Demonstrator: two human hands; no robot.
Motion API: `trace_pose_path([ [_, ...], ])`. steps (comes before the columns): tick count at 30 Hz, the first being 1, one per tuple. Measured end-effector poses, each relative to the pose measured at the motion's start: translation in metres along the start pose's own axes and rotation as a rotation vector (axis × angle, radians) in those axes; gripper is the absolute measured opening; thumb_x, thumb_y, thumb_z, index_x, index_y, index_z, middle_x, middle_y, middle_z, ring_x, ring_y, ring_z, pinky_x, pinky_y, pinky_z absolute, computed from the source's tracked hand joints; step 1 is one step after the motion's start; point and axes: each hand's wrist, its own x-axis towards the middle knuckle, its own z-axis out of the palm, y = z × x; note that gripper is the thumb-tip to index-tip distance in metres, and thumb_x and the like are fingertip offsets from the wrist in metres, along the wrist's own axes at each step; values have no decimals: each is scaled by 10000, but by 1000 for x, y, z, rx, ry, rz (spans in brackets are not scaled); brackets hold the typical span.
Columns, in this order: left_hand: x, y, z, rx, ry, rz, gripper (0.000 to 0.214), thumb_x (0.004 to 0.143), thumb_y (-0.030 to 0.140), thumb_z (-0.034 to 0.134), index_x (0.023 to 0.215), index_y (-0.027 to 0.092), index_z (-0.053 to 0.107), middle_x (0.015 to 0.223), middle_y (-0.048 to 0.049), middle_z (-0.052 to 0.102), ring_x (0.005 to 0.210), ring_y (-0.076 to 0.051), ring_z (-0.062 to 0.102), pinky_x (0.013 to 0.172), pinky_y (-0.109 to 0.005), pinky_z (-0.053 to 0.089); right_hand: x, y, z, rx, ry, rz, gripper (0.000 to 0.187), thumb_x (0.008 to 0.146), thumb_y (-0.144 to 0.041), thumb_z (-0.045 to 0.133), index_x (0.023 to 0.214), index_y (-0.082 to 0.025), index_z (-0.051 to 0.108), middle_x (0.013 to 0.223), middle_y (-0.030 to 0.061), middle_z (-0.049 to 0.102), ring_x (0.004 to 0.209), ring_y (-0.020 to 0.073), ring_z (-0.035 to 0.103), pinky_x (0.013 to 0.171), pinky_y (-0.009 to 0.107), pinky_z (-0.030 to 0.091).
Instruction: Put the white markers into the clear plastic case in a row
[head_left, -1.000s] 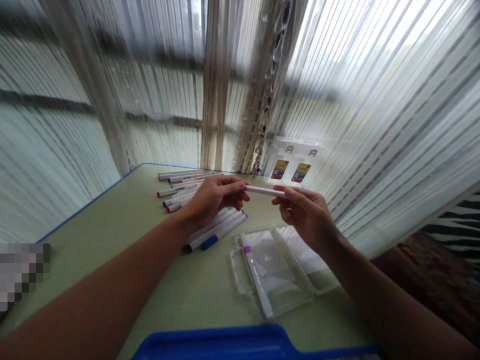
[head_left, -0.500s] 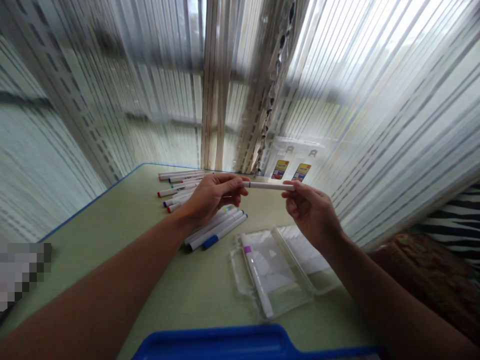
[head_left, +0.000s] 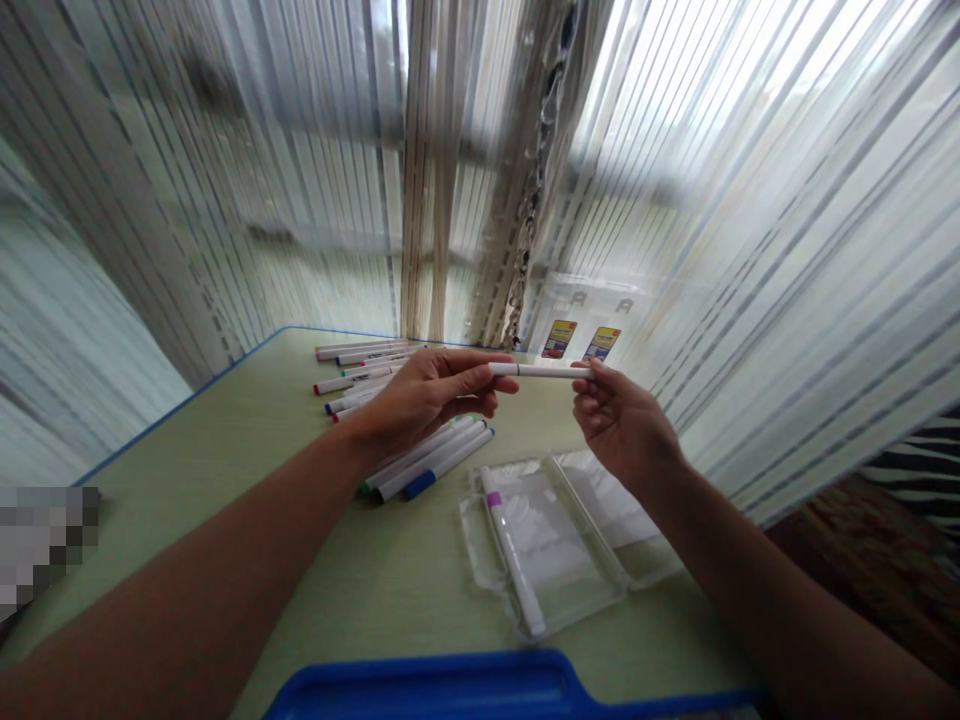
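Note:
A slim white marker (head_left: 544,372) with a thin dark ring is held level above the table. My left hand (head_left: 442,390) pinches its left end between thumb and fingers, while my right hand (head_left: 626,410) grips the right end. Under and behind the left hand lie several white markers (head_left: 367,385) with coloured ends. Closer in, a second group of thicker markers (head_left: 450,460) includes one with a blue cap. Below the right hand, an open clear plastic case (head_left: 570,560) holds one white marker with a purple band (head_left: 514,550) along its left side.
The pale green table (head_left: 225,440) has a blue edge. A blue tray (head_left: 427,690) sits at its front. Behind, a clear package with two yellow labels (head_left: 559,340) stands against striped sheer curtains (head_left: 315,200). At left is a pixelated grey object (head_left: 45,540).
My left thumb and fingers have shifted on the marker, so more of its left end shows beyond the dark ring. The right hand has moved slightly right; the other markers and case stay put.

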Motion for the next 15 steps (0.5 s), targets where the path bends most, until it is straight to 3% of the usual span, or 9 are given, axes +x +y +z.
trace_pose_path([
  [6, 0, 3, 1, 49, -44, -18, 265, 789, 203, 794, 1042, 128, 775, 936, -104, 784, 689, -115, 691, 695, -250, 545, -1, -1, 1, 11, 27, 7, 79, 801, -188, 723, 737, -151, 696, 565, 9, 655, 426, 56, 495, 331, 114, 384],
  [15, 3, -4, -2, 110, 118, -57, 216, 733, 217, 800, 914, 101, 784, 794, -87, 766, 593, -107, 640, 623, -253, 518, -7, 3, 3, -92, -30, -144, 135, 737, -241, 767, 735, -110, 732, 574, 42, 684, 402, 59, 523, 346, 146, 374],
])
